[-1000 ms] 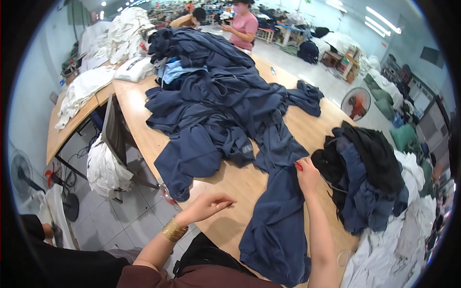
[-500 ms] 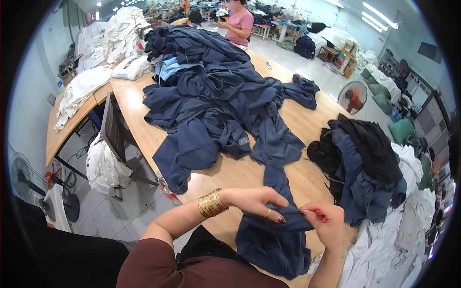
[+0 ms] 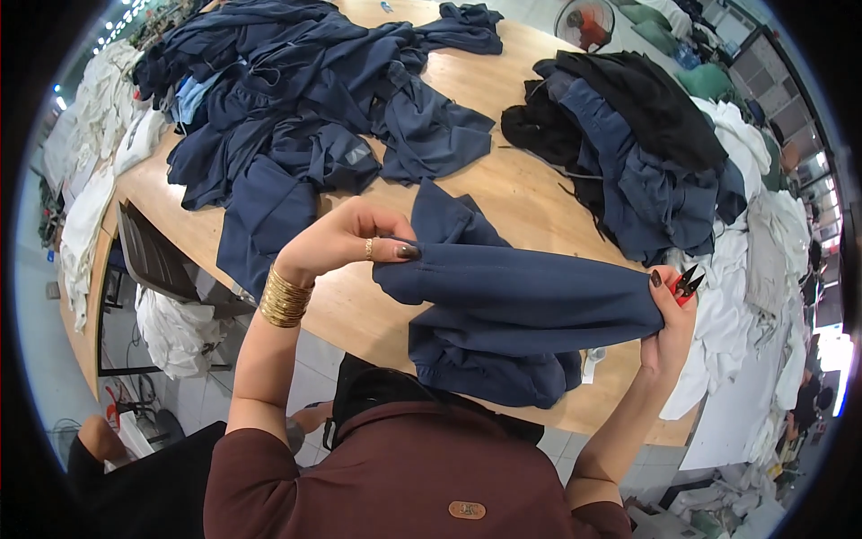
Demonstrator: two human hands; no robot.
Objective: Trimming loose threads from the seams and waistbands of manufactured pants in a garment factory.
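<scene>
A stretch of navy fabric garment (image 3: 530, 286) is pulled out sideways between my two hands, above the near edge of the table. My left hand (image 3: 355, 235), with a ring and gold bangles at the wrist, pinches its left end between thumb and fingers. Its right end is gripped by my right hand (image 3: 672, 323). That same hand also keeps a pair of red-handled thread snips (image 3: 688, 286), dark blades pointing up and outward. The rest of the garment hangs in folds below and behind the stretched part, its lower portion near my body.
A big heap of navy garments (image 3: 296, 99) covers the far left of the wooden table (image 3: 503, 189). To the right lies a pile of black and navy clothes (image 3: 637, 153), beside white fabric (image 3: 718, 341). A chair (image 3: 157, 251) stands left; a fan (image 3: 584, 24) stands beyond the table.
My hands have moved apart and raised the garment, so it is now stretched lengthwise between them. The snips' blades now show above my right hand. The view has tilted down and shifted right.
</scene>
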